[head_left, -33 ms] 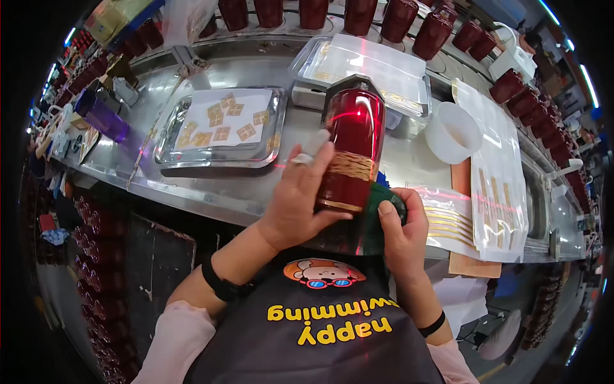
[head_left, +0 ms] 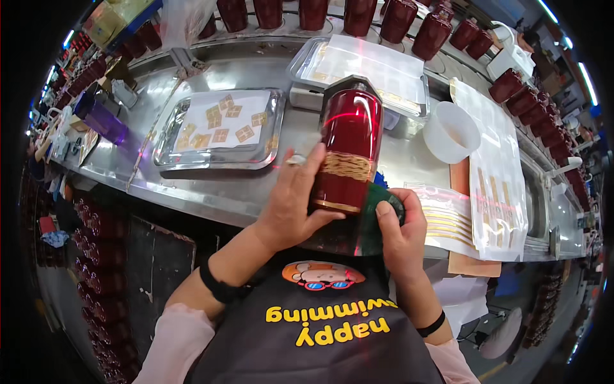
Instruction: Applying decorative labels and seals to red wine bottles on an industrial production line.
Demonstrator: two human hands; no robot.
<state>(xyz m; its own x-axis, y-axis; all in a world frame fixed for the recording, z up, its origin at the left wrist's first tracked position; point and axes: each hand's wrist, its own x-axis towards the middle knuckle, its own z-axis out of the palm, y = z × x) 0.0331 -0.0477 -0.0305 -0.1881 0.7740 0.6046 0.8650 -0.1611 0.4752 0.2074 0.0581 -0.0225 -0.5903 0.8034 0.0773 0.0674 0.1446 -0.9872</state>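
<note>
A glossy dark red bottle [head_left: 350, 131] with a gold patterned band [head_left: 346, 166] leans over the front edge of the metal bench, its narrow neck end pointing away from me. My left hand [head_left: 289, 201] is closed around its left side, thumb beneath the base and fingers along the wall. On the other side, my right hand [head_left: 404, 227] pinches a dark green cloth [head_left: 372, 224] between thumb and fingers. That cloth touches the bottle's lower right side. The far side of the bottle and some fingertips are hidden.
Left on the bench lies a metal tray [head_left: 214, 164] with gold square pieces on white paper. A clear tray [head_left: 300, 63] stands behind the bottle. To the right are a white tub [head_left: 451, 144], gold strips [head_left: 448, 221] and a long white sheet [head_left: 483, 137]. Red bottles [head_left: 360, 16] line the back.
The bottle has shifted slightly left and turned a little, so more of its gold band shows. My left fingers have moved slightly along its side. My right hand still grips the cloth.
</note>
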